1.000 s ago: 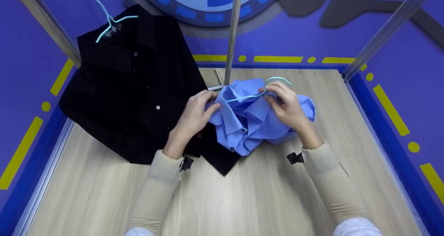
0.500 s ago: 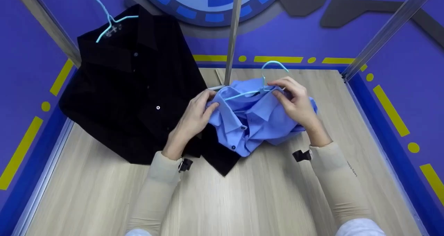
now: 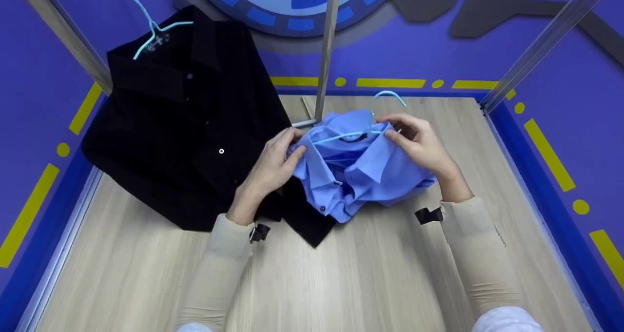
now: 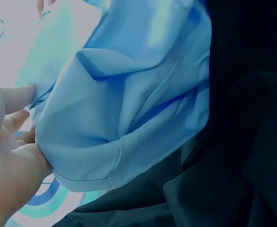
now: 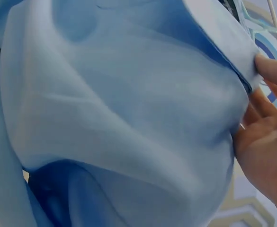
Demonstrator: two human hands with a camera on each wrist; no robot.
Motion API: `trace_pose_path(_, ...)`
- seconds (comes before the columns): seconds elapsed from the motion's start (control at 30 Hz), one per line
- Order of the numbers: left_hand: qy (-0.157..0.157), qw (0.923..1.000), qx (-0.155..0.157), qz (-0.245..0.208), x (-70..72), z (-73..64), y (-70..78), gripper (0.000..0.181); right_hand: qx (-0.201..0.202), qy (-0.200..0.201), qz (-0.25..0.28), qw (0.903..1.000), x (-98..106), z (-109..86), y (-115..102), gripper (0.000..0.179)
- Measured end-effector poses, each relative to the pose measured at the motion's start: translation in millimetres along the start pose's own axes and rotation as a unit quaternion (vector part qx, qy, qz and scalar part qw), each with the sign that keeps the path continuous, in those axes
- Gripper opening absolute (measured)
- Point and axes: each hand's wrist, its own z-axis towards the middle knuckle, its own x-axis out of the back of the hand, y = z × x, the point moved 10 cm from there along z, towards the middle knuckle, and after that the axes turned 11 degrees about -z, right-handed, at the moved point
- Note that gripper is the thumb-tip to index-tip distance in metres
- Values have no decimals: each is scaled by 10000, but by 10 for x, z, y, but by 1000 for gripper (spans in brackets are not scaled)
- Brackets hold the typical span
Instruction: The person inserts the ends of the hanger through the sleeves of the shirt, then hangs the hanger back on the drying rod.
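A blue button-up shirt (image 3: 390, 171) hangs bunched between both hands, collar up. Inside its neck lies a light-blue wire hanger (image 3: 331, 138), its hook rising above the collar. My left hand (image 3: 273, 164) pinches the left shoulder beside the collar, thumb in front; the left wrist view shows the cloth of the shirt (image 4: 86, 118) folded at those fingers. At the right side of the collar, my right hand (image 3: 421, 144) pinches the cloth between thumb and fingers. In the right wrist view the right thumb (image 5: 271, 71) presses on the collar's edge.
A black shirt (image 3: 161, 127) on another light-blue hanger (image 3: 153, 27) hangs at the left, its lower part reaching under the blue shirt. A metal pole (image 3: 327, 54) stands behind the blue shirt. Blue walls enclose the wooden tabletop (image 3: 312, 288).
My right hand has let go of the hanger near its hook and moved right to the collar. The hook now stands up higher, and the collar is spread wider. The left hand stays put.
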Motion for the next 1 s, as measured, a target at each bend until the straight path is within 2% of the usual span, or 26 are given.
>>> trace_pose_path(0.17,59,10000,60,27,12,-12,-30,12,-575,-237,414,9972,-38,-27,163,23)
trace_pose_path(0.37,133,9999,67,49,28,-15,-45,9,-734,-252,280,9966,-50,-40,200,19)
trace_pose_path(0.47,89,9999,129,66,20,-18,-53,7,-938,-170,150,9953,-44,-29,208,15)
trace_pose_path(0.67,-75,9995,268,143,-22,-26,-63,8,-1280,172,92,9916,-43,2,200,9)
trace_pose_path(0.87,-81,9998,167,75,-37,-32,-56,9,-1489,768,62,9858,-5,-4,210,5)
trace_pose_path(1.0,-28,9999,146,35,-33,-31,-59,10,-1527,1009,-43,9831,19,-12,215,4)
